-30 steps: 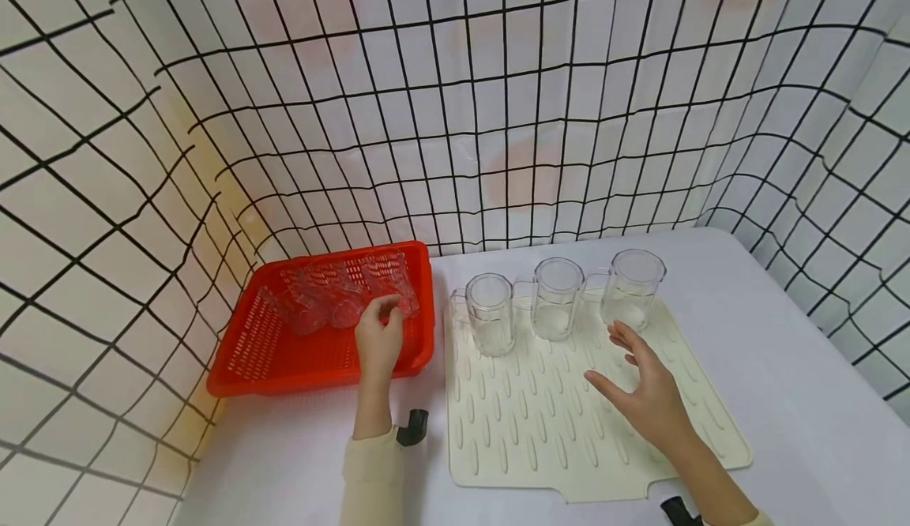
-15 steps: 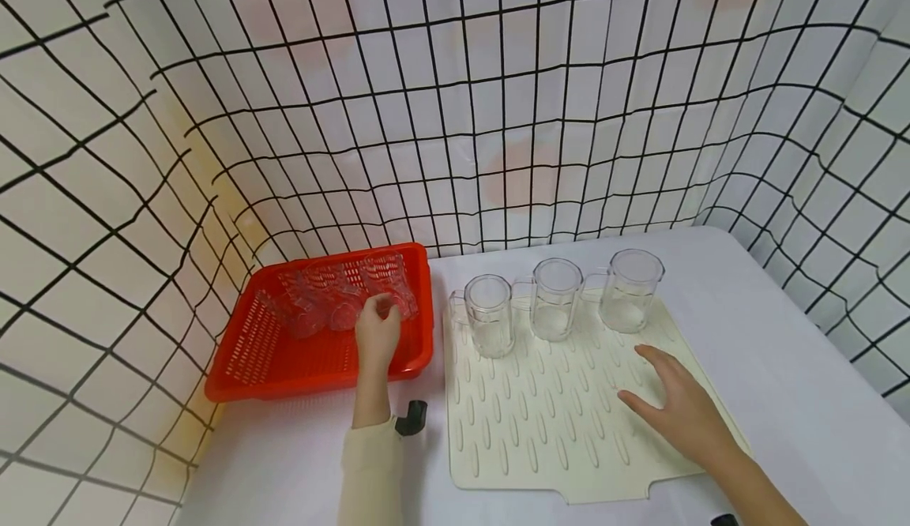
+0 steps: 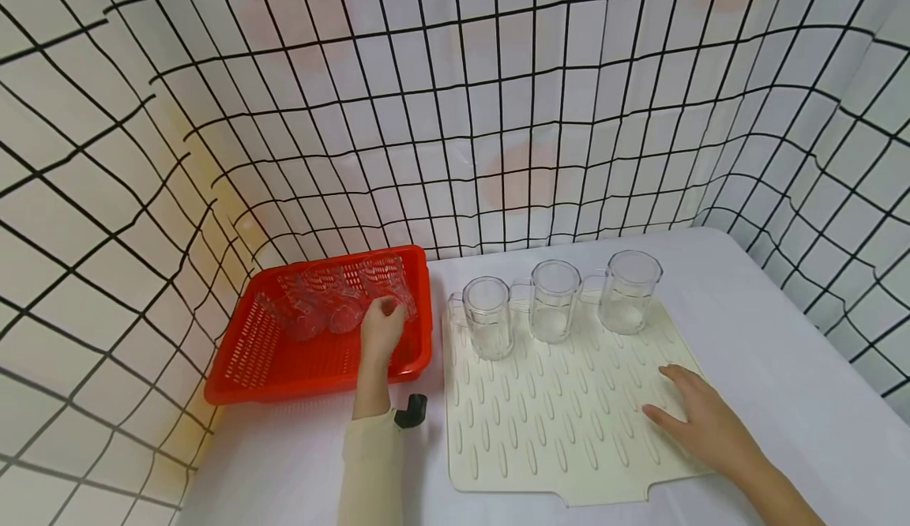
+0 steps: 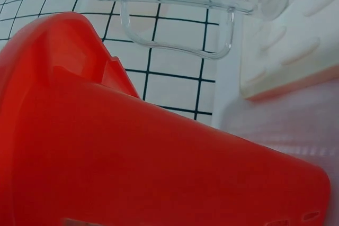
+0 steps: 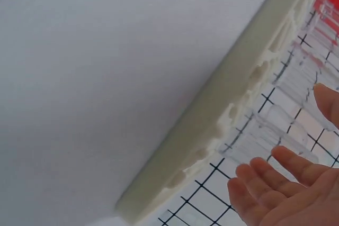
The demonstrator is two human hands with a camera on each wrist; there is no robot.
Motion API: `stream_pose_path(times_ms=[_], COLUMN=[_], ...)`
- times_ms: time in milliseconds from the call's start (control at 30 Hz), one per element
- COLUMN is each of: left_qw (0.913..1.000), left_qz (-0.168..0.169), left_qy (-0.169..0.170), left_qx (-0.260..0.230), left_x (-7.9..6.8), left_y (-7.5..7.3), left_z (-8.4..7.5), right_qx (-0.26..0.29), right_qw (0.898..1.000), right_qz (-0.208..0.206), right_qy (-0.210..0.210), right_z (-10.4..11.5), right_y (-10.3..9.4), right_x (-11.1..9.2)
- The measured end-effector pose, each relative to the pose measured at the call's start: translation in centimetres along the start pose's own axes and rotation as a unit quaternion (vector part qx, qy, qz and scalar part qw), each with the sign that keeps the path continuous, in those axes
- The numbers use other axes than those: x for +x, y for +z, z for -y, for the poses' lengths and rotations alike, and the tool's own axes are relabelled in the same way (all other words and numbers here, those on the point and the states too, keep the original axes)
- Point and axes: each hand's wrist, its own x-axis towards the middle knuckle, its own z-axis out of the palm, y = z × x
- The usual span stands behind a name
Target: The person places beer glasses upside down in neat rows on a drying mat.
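My left hand (image 3: 380,332) is inside the red basket (image 3: 313,356), fingers and thumb curled and pinching at a clear glass (image 3: 382,272) at its right end; the fingertips are partly hidden. More clear glasses (image 3: 306,317) lie tilted beside it. In the left wrist view only the red basket wall (image 4: 159,168) and a mug's handle (image 4: 175,48) show, not the hand. Over the right part of the cream drying mat (image 3: 540,431) my right hand (image 3: 704,419) is held with fingers spread, holding nothing; the right wrist view shows its fingers (image 5: 265,183) too.
Three clear glass mugs stand upright along the mat's back edge: left (image 3: 489,321), middle (image 3: 553,305) and right (image 3: 629,293), handles toward the left. Black wire grid (image 3: 462,115) rises behind and at both sides of the white table (image 3: 775,352).
My right hand has drawn back to the right and toward me, away from the right mug. The left hand stays in the basket while its thumb and fingers come closer together.
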Motion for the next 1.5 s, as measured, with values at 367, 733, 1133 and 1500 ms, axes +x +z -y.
stream_pose_path(times_ms=[367,733,1133,1500], left_qw=[1.0,0.999,0.996,0.9965], left_qz=[0.0,0.04,0.081,0.073], left_qy=[0.003,0.005,-0.032,-0.014], left_qx=[0.006,0.021,-0.017,-0.038], left_x=[0.5,0.7,0.9,1.0], left_y=[0.3,0.5,0.6,0.5], left_z=[-0.1,-0.2,-0.3,0.0], right_qx=[-0.017,0.009,-0.003,0.003], right_qw=[0.998,0.995,0.994,0.994], right_qz=[0.053,0.094,0.108,0.108], right_qy=[0.005,0.004,0.008,0.006], right_z=[-2.5,-3.0,-2.7,-2.5], right_y=[0.7,1.1,1.1,1.0], right_x=[-0.3,-0.8,-0.9,-1.0])
